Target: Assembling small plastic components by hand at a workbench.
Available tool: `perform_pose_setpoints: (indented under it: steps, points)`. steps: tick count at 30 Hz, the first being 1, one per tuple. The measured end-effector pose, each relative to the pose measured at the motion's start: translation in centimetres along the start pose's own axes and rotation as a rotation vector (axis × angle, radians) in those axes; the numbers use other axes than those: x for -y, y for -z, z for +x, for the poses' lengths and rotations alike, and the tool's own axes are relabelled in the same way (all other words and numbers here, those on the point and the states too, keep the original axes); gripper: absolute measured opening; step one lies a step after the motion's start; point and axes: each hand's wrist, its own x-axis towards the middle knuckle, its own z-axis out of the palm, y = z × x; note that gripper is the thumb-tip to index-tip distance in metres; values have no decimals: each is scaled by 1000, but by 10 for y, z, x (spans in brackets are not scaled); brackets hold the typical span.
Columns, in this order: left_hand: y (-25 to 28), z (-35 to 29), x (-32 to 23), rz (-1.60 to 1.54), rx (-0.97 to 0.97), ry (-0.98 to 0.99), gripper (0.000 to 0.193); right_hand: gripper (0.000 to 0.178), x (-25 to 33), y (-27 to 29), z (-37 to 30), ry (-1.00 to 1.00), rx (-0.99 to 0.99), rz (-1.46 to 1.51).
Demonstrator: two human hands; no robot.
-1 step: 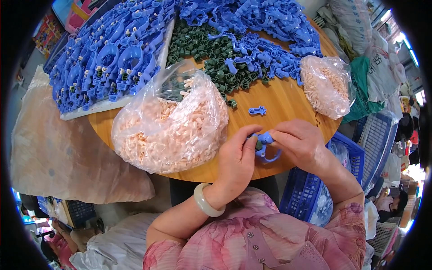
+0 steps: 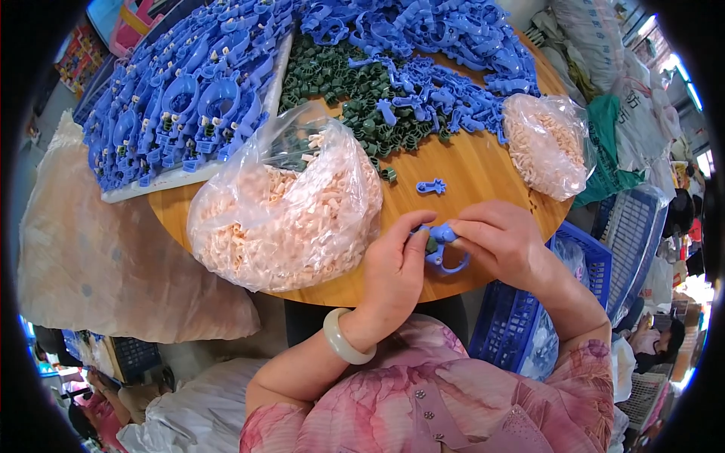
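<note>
Above the table's near edge, I hold a blue plastic part with a ring (image 2: 444,232) in both hands. My left hand (image 2: 394,260) pinches its left side between thumb and fingers, where a dark green piece (image 2: 431,245) shows. On the part's right side, the fingertips of my right hand (image 2: 495,238) are pressed together. Its ring hangs below, between the hands; my fingers hide some of the rest. Just beyond lies a small loose blue piece (image 2: 430,186). To the left of my left hand sits an open clear bag of small peach-coloured plastic pieces (image 2: 302,234).
A white-edged board (image 2: 162,181) at the left carries rows of blue parts. Dark green pieces (image 2: 332,75) and blue pieces (image 2: 453,94) lie heaped at the back. Another peach-filled bag (image 2: 547,147) sits at the right edge. Blue crates (image 2: 498,321) stand below, right.
Both hands and the blue part have shifted very slightly to the left. My grip on it looks the same.
</note>
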Motion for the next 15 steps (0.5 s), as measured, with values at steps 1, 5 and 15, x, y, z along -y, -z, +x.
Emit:
perform_pose_setpoints:
  steps: [1,5,15]
  points:
    - [2,-1,4,24,-7,0,19,19,-2,-1,1,-11,17,67]
    - [12,1,7,-9,-41,57,20,25,-23,-4,10,-191,53,409]
    - [18,5,13,-119,12,145,24,24,-55,-41,23,7,-28,-17]
